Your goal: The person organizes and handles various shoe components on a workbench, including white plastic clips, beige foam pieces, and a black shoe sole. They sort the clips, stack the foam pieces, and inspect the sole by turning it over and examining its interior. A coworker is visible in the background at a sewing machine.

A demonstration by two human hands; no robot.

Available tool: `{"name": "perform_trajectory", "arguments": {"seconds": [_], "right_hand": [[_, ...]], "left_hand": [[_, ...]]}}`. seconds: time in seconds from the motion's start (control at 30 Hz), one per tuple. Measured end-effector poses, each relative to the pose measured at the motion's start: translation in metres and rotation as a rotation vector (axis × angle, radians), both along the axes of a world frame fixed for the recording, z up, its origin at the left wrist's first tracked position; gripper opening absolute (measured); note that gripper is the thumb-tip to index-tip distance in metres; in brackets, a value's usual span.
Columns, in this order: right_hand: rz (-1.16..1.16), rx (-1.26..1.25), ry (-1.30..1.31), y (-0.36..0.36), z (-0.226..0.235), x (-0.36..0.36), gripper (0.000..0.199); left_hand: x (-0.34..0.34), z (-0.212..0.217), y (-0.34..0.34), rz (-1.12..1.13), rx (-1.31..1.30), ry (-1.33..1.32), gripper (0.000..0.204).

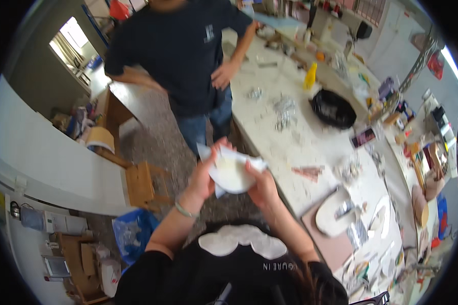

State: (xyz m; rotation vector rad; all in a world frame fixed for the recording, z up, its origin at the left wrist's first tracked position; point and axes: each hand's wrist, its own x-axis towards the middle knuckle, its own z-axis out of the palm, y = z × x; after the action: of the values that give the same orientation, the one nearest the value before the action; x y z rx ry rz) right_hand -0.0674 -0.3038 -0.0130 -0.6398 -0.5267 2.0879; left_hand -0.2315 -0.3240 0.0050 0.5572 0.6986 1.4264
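In front of my body I hold up a pale cream, rounded flat piece (233,175) with loose white corners like paper or cloth sticking out around it; its exact kind is not clear. My left hand (206,174) is closed on its left edge, with a pale green bangle (187,210) on that wrist. On the opposite edge, my right hand (263,187) grips with the thumb lying on top. The fingers underneath are hidden.
A long white worktable (269,122) runs along my right. On it are a black bin-bag-lined basin (333,109), a yellow bottle (311,76), a phone (363,137) and a U-shaped cream piece (333,209). A person (173,56) stands ahead, hands on hips. A blue bag-lined bin (133,233) and wooden stool (143,184) are at left.
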Motion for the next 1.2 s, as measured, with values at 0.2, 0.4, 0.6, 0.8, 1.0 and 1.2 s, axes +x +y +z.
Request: {"name": "perform_trajectory", "arguments": {"seconds": [0.2,0.4,0.6,0.8,1.0,1.2], "right_hand": [[0.082,-0.179,0.001,-0.011,0.022,-0.032,0.066],[0.167,-0.233,0.193,-0.008,0.003,-0.053,0.078],[0.169,-0.216,0.260,-0.012,0.004,-0.054,0.072],[0.083,0.048,0.054,-0.022,-0.003,-0.034,0.049],[-0.139,0.103,-0.256,-0.023,-0.020,0.007,0.050],[-0.289,0.015,-0.370,-0.025,-0.034,0.082,0.050]], "left_hand": [[-0.022,0.017,-0.014,0.007,0.103,-0.087,0.050],[-0.039,0.015,-0.023,0.088,0.133,-0.074,0.044],[-0.042,0.016,-0.022,0.133,0.111,-0.101,0.041],[-0.028,0.004,-0.013,0.106,0.096,-0.136,0.041],[0.010,-0.007,0.004,-0.026,-0.002,-0.252,0.039],[0.072,-0.031,0.025,-0.194,-0.246,-0.172,0.039]]}}
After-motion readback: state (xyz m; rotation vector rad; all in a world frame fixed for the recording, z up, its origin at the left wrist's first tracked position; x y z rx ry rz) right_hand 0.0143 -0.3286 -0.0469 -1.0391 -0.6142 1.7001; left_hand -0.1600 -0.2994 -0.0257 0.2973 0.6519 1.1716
